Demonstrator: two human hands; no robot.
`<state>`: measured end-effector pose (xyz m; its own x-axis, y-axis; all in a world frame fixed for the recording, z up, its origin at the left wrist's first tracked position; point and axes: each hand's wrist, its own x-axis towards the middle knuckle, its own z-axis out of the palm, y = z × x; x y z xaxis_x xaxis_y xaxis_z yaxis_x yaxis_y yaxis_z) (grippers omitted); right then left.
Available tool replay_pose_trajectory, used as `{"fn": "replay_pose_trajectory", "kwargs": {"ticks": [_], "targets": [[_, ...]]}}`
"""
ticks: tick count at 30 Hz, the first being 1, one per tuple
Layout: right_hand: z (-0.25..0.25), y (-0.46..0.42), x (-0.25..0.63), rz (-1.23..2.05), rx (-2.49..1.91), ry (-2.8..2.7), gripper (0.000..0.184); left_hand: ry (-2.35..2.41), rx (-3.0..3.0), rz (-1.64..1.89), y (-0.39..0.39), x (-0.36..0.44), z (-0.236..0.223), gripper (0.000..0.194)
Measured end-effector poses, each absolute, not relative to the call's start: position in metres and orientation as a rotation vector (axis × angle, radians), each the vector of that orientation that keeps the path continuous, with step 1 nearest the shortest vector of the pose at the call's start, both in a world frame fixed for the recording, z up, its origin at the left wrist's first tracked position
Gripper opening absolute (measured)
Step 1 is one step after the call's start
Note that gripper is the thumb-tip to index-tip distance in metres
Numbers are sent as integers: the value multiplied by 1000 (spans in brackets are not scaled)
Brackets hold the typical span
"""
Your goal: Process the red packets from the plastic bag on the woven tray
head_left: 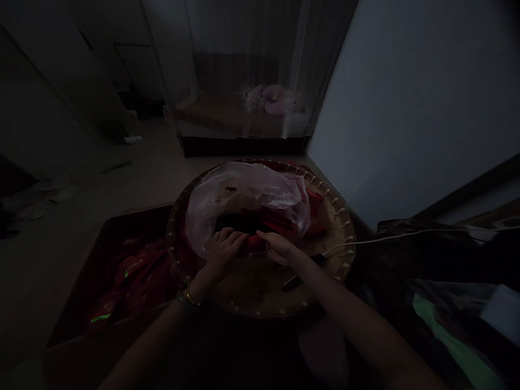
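Observation:
Both of my hands meet over a round woven bamboo tray (343, 216). My left hand (225, 246) curls its fingers onto the left end of a small red item (252, 245). On the item's right end, my right hand (276, 246) closes with thumb and fingers. It is too dark to tell what the red item is. Just behind the hands lies a large, crumpled clear plastic bag (260, 184), its mouth toward me. Red pieces (280, 221) show inside the bag, and a flat red stack (317, 227) rests on the tray's right side.
A dark object with a white cable (365, 242) lies on the tray's right. An open box (77, 292) of red packets (142, 265) stands at the left. A white wall (410, 103) rises at the right, and a netted bed (219, 111) stands beyond.

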<state>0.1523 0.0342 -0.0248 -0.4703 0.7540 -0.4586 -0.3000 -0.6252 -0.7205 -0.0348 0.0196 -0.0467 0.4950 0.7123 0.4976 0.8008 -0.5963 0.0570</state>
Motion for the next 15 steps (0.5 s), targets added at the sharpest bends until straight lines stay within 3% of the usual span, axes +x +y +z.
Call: {"fn": "replay_pose_trajectory", "kwargs": {"ticks": [6, 10, 15], "targets": [[-23, 37, 153, 2031, -1051, -748, 19, -1384, -2551, -792, 20, -38, -48, 42], [-19, 48, 165, 1949, -1063, -831, 26, -1488, -2579, -887, 22, -42, -47, 39], [-31, 67, 178, 1437, -1298, -1352, 20, -1580, -2574, -1064, 27, -52, -47, 41]]}}
